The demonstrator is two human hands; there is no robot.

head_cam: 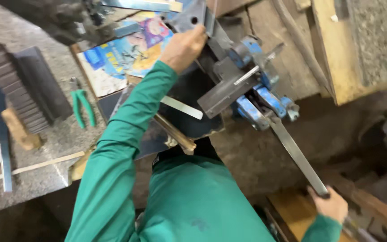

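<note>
Your left hand [183, 46] presses the flat metal workpiece [192, 18] steady against the blue bench shear [256, 85]. Your right hand [332, 205] is clenched around the far end of its long lever [297, 154], where leverage is greatest.

Open bench [45, 148] lies left of the sleeve [126, 130] — only pliers [82, 106] and stacked bars [19, 89] there. Right of it the blue shear [256, 89] and its lever [296, 154] block passage — possibly clutter below.

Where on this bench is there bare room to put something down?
Grey bench top between the green-handled pliers and the thin wooden strip looks bare. Around the blue bench vise, by the left hand, it's crowded.
</note>
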